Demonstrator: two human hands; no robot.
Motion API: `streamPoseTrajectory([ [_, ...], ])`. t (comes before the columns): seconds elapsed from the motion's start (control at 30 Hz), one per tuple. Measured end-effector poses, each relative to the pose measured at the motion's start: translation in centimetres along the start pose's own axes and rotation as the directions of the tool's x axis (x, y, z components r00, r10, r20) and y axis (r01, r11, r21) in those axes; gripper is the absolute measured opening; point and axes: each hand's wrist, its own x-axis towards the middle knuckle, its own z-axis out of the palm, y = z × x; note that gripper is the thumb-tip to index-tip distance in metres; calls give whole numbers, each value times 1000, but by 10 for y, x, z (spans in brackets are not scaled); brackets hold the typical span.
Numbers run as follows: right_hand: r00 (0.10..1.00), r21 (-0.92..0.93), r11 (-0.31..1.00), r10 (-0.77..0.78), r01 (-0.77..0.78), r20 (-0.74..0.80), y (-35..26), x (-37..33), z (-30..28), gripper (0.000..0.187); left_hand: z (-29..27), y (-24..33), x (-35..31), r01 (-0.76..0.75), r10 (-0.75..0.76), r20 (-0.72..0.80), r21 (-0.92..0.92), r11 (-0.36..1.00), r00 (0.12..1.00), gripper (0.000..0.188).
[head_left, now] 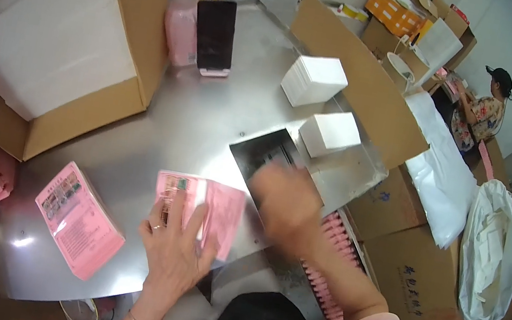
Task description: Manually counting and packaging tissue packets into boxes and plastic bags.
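My left hand lies with spread fingers on a pink printed packet on the metal table. A narrow white strip shows across the packet between its printed part and its plainer right part. To the left of this hand, a neat stack of pink printed packets rests at a slant. My right hand is smeared by motion above the dark rectangular opening in the tabletop. Its fingers are blurred, and whether it holds anything is hidden.
Two white blocks of stacked sheets stand beyond the opening. A phone on a stand and bottles are at the back. Cardboard boxes flank the table, a large one at left. Another person sits far right.
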Motion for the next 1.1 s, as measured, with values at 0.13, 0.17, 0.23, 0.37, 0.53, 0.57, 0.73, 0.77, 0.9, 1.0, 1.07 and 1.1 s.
streamPoseTrajectory([
  [0.13, 962, -494, 827, 209, -269, -174, 88, 5, -10, 26, 3, 5, 5, 104, -103, 25, -32, 994, 994, 59],
  [0.17, 953, -472, 828, 263, -302, -148, 97, 1, -9, 23, 5, 7, 4, 67, -67, -44, -12, 998, 997, 65],
  [0.23, 927, -408, 834, 351, -372, -129, 110, -7, -9, 14, 3, 3, 9, 15, -12, -95, 27, 1000, 995, 65],
  [0.37, 910, -276, 867, 391, -415, -138, 114, -5, -13, 16, -22, 4, 9, -7, 6, 120, 4, 1000, 993, 66],
  [0.53, 914, -259, 877, 379, -405, -145, 115, -11, -13, 14, 1, 3, 5, -43, 43, 2, -53, 998, 999, 54],
  [0.57, 919, -279, 876, 374, -394, -125, 116, -12, -15, 18, 5, 5, 5, -85, 81, -37, -130, 988, 996, 48],
  [0.73, 976, -199, 957, 193, -209, -98, 86, -21, -3, 39, 9, 15, 6, -209, 223, 1, -340, 917, 975, 44],
  [0.77, 996, -43, 996, 79, -81, -46, 53, -29, 10, 38, 4, 11, 6, -139, 171, 56, -371, 918, 984, 48],
  [0.9, 925, 375, 900, -318, 224, 210, -53, -43, 3, 33, -10, -6, 12, -141, 142, -15, -264, 954, 990, 74],
  [1.0, 929, 49, 998, -61, 46, 365, -21, -33, 38, 26, 0, 22, 15, -140, 155, 16, -334, 932, 988, 76],
  [1.07, 949, -38, 999, -6, 19, 315, -23, -3, 58, 19, -3, 17, 15, -80, 102, 38, -371, 925, 994, 75],
  [1.1, 949, -42, 999, -5, 19, 316, -12, 0, 57, 19, -7, 12, 14, -22, 64, 92, -392, 920, 994, 74],
])
